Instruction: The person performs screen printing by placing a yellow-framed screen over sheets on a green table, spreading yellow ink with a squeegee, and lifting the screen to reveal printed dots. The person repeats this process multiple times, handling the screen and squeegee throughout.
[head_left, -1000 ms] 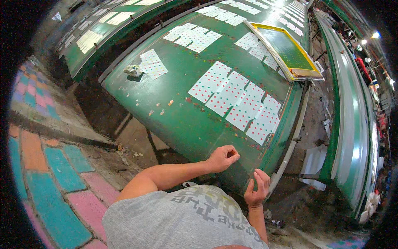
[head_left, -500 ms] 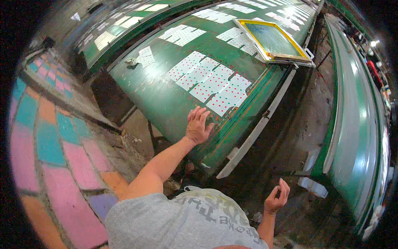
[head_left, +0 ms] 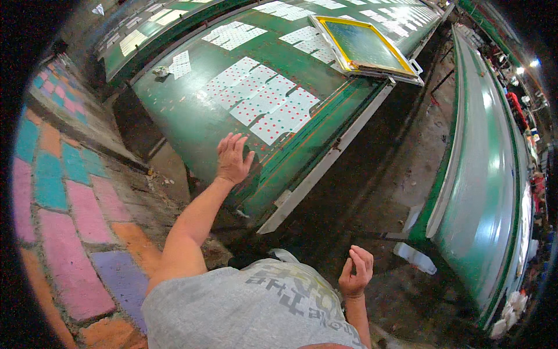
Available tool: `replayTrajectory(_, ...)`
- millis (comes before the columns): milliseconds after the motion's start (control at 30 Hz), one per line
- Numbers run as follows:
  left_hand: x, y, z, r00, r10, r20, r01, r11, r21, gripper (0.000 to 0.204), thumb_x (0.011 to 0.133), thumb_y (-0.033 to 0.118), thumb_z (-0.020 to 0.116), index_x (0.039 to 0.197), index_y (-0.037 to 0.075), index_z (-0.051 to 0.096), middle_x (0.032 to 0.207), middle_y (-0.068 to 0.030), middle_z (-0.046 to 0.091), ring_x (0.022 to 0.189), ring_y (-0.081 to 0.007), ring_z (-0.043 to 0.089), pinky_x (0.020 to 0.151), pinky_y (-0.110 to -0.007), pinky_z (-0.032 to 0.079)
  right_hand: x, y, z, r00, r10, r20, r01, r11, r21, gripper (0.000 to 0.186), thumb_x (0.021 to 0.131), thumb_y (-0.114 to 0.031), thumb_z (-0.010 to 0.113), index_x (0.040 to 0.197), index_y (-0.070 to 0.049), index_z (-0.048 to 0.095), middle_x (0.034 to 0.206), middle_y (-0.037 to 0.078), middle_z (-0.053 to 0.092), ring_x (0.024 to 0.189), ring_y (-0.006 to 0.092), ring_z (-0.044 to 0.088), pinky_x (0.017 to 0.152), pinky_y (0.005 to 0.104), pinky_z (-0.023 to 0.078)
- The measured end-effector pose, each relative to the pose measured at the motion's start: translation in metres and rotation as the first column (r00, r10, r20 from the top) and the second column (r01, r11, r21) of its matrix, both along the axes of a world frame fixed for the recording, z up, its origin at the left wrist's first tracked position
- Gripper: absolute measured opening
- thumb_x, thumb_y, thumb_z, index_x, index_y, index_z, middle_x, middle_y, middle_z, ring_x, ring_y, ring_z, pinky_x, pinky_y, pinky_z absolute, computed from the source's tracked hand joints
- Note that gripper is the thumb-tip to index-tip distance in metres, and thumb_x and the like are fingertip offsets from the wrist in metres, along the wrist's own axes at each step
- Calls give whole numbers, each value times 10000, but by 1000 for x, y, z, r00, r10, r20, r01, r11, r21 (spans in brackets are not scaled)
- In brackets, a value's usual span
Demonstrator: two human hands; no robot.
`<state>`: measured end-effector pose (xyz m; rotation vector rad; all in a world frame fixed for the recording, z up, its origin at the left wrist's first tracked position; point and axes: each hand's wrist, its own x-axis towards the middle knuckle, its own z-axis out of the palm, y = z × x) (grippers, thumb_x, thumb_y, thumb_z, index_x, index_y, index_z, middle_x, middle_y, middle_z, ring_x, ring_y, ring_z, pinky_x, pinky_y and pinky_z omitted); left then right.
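Observation:
My left hand [head_left: 234, 158] reaches over the near end of a long green table [head_left: 174, 119], fingers spread and holding nothing. Whether its palm touches the surface I cannot tell. Just beyond its fingertips lies a group of white cut sheets [head_left: 264, 99] printed with red and green dots. Lower right, beside my body, my right hand [head_left: 356, 272] hangs in the air with its fingers loosely curled. A gap shows between thumb and fingers, and nothing is seen in it. Farther up the table's right edge rests a screen-printing frame [head_left: 372, 46] with a yellow inner border.
A pale metal rail [head_left: 325, 166] runs along the table's right edge. Across a dark aisle stands another long table [head_left: 479, 192] with a shiny top. A translucent plastic container [head_left: 414, 257] sits low near its corner. Painted blocks in pink, teal and orange [head_left: 75, 262] line the left.
The view has shifted, so the table and frame appear farther left and higher. My left hand stays spread over the table's near end; my right hand remains loosely curled beside me.

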<state>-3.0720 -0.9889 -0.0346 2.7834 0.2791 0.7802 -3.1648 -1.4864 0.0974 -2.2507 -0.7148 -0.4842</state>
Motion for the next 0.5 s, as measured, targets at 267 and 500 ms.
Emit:
replayTrajectory(267, 1, -5, 4, 995, 99, -9, -99, 995, 12, 582, 990, 354, 739, 1476, 71, 589, 1572, -160, 541, 1544, -413, 418, 1301, -570, 278, 136, -8, 17, 975, 200, 93, -195, 979, -56, 295, 903, 100, 703, 1168, -27, 734, 1220, 168, 768, 1072, 378, 753, 922, 474, 626)
replayTrajectory(500, 9, -9, 4, 965, 255, -63, -257, 966, -21, 608, 966, 328, 779, 1480, 75, 577, 1570, -161, 535, 1537, -426, 420, 1301, -582, 272, 274, 21, 24, 908, 412, 74, -411, 911, -33, 367, 854, 122, 722, 1175, -56, 743, 1215, 157, 772, 1064, 363, 761, 915, 473, 633)
